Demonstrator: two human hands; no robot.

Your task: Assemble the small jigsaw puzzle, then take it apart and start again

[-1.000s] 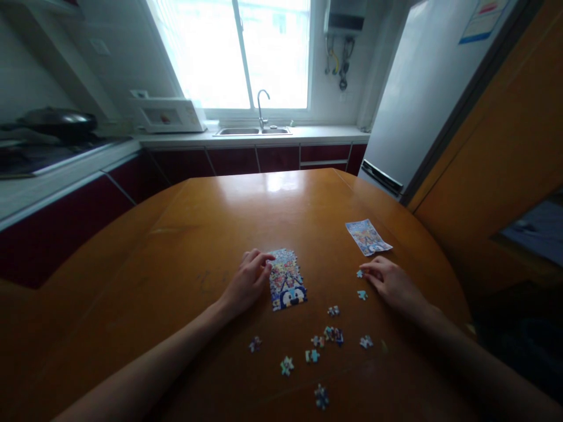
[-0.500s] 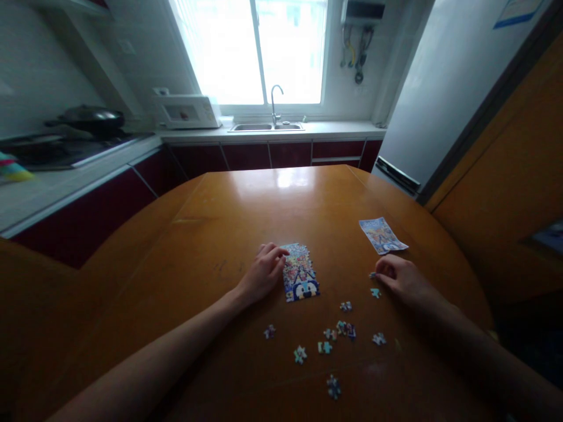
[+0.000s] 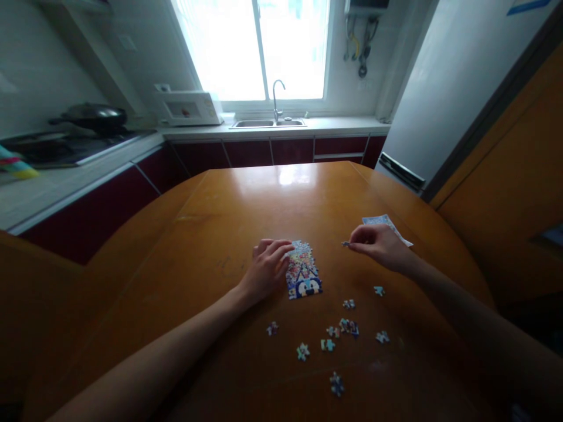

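A partly joined jigsaw puzzle [image 3: 304,272] lies on the wooden table, with a blue cartoon face along its near edge. My left hand [image 3: 268,265] rests at its upper left side, fingers stretched out and fingertips on its border. Between the thumb and fingers of my right hand [image 3: 379,245] is a small puzzle piece [image 3: 345,244], held above the table to the right of the puzzle. Partly behind that hand lies a printed picture sheet [image 3: 398,230]. Loose pieces are scattered nearer to me, among them a light blue piece [image 3: 379,291] and a dark blue piece [image 3: 336,384].
The round-ended wooden table [image 3: 211,217] fills the foreground. More loose pieces, such as a pale one [image 3: 302,351], lie in front of the puzzle. Beyond are a counter with a sink [image 3: 253,123], a microwave [image 3: 191,109] and a refrigerator [image 3: 433,99].
My right hand has lifted the puzzle piece from the right side and moved it up and left, partly covering the picture sheet. My left hand stays at the puzzle's edge.
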